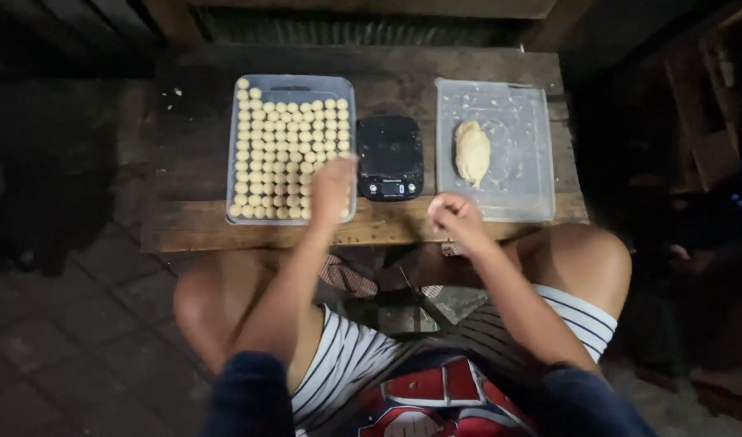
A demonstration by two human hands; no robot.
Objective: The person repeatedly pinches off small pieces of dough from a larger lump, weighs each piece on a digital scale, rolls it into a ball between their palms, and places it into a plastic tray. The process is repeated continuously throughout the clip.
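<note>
A clear plastic tray point(245, 218) on the left of a low wooden table holds several rows of small pale dough balls point(278, 146). My left hand point(332, 190) reaches over the tray's near right corner, fingers pointing down among the balls; whether it holds one is hidden. My right hand point(456, 217) hovers at the table's front edge with fingers curled in, just in front of a second clear tray point(533, 137). That tray carries one oblong lump of dough point(472, 152).
A small black digital kitchen scale point(390, 156) sits between the two trays. The wooden table point(193, 226) is low, with my bare knees under its front edge. Dark paved floor lies to the left; dim clutter stands at the right.
</note>
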